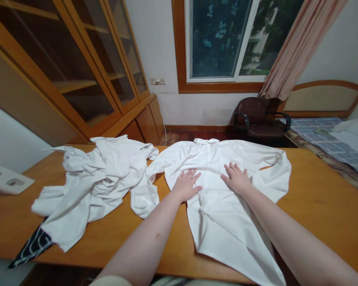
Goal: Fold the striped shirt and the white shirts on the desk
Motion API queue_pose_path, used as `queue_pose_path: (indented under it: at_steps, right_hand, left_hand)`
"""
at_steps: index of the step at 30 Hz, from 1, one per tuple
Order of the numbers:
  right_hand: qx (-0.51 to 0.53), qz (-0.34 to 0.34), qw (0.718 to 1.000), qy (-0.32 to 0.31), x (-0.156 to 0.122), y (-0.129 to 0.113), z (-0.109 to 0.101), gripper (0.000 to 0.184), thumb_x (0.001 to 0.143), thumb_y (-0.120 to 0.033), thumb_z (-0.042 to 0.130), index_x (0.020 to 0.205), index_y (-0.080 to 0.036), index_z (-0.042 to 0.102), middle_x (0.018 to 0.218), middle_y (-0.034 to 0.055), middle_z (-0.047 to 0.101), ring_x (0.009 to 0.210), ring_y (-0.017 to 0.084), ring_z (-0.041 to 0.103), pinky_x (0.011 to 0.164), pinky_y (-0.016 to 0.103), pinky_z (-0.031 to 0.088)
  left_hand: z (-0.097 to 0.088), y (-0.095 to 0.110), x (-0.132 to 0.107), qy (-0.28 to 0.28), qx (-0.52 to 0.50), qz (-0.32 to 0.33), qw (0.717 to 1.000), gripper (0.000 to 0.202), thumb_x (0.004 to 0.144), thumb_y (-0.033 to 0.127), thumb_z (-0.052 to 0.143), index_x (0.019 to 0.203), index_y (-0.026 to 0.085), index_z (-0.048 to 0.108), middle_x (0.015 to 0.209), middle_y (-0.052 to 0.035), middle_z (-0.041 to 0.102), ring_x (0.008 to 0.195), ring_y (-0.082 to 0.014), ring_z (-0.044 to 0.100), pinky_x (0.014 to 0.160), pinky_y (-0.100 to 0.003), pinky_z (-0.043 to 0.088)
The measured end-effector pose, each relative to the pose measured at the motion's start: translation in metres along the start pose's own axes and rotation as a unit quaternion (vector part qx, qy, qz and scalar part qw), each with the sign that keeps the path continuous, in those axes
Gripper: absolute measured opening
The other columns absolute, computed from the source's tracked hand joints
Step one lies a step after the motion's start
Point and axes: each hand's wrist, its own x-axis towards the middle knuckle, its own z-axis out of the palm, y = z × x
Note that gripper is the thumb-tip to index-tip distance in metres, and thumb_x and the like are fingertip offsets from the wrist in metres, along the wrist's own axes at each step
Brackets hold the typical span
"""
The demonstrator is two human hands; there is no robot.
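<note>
A white long-sleeved shirt [214, 159] is spread on the wooden table, its collar at the far edge and its hem hanging over the near edge. Both sleeves lie bent out to the sides. My left hand [187, 185] rests flat on the shirt's left part, fingers spread. On the right part lies my right hand [236, 178], also flat with fingers apart. Neither hand grips the cloth. Creases run through the lower half of the shirt. To the left, a crumpled heap of white clothes [107, 171] lies close to the left sleeve.
Dark patterned cloth [32, 246] pokes out under the heap at the near edge of the wooden table [322, 198]. A white plastic object [10, 178] is at far left. Beyond stand a glass-door cabinet [116, 115], a brown armchair [253, 115] and a bed [310, 131].
</note>
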Motion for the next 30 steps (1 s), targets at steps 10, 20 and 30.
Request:
queue_pose_path:
  at_steps: [10,20,30]
  right_hand:
    - [0.020,-0.114,0.993,-0.019,-0.039,-0.011,0.006,0.064,0.091,-0.057,0.031,0.147,-0.025,0.031,0.155,0.0086,0.022,0.141,0.029,0.018,0.110,0.055,0.015]
    - [-0.005,-0.162,0.987,0.013,-0.027,0.034,0.009,0.067,0.090,-0.059,0.034,0.147,-0.024,0.031,0.154,0.0074,0.025,0.141,0.025,0.020,0.112,0.047,0.018]
    - [0.211,-0.137,0.967,-0.023,-0.051,0.032,-0.012,0.056,0.089,-0.051,0.044,0.132,-0.017,0.053,0.143,0.0131,0.044,0.134,0.028,0.037,0.113,0.048,0.022]
  left_hand:
    - [-0.008,-0.018,0.014,-0.004,0.001,0.037,0.999,0.057,0.094,0.049,0.029,0.146,0.025,0.029,0.154,-0.0051,0.025,0.142,-0.0182,0.021,0.116,-0.041,0.012]
    - [-0.022,-0.054,-0.008,-0.042,0.021,0.041,0.998,0.073,0.086,0.059,0.044,0.147,0.024,0.025,0.155,-0.0064,0.023,0.142,-0.0198,0.019,0.115,-0.039,0.012]
    - [-0.029,-0.037,-0.044,0.088,-0.174,-0.015,0.981,0.048,0.087,0.034,0.051,0.132,0.018,0.050,0.133,-0.0102,0.055,0.121,-0.0223,0.051,0.105,-0.037,0.038]
